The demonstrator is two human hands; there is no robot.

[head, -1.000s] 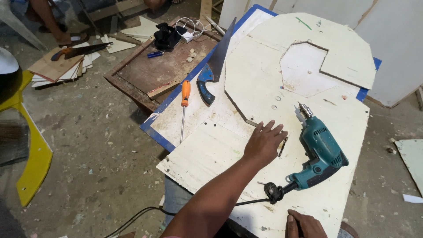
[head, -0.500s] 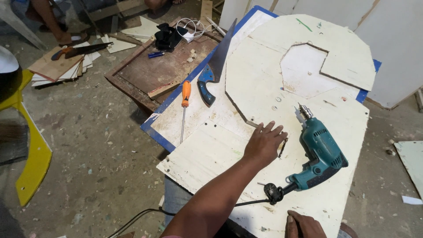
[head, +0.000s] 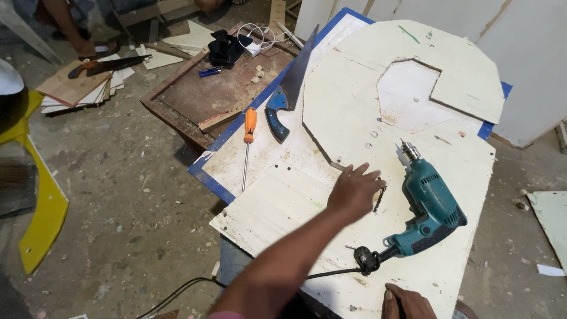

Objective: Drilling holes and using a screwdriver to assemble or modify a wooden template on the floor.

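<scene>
Head view: the left hand lies palm-down on the white plywood board, fingers spread and flat, gripping nothing. A teal electric drill lies just beside it on the board. The right hand shows only partly at the bottom edge; its grip cannot be told.

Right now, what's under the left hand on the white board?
The left hand lies flat on the white board, beside the teal drill. A dark slot or mark shows at the fingertips. Whatever is beneath the palm is covered.
</scene>
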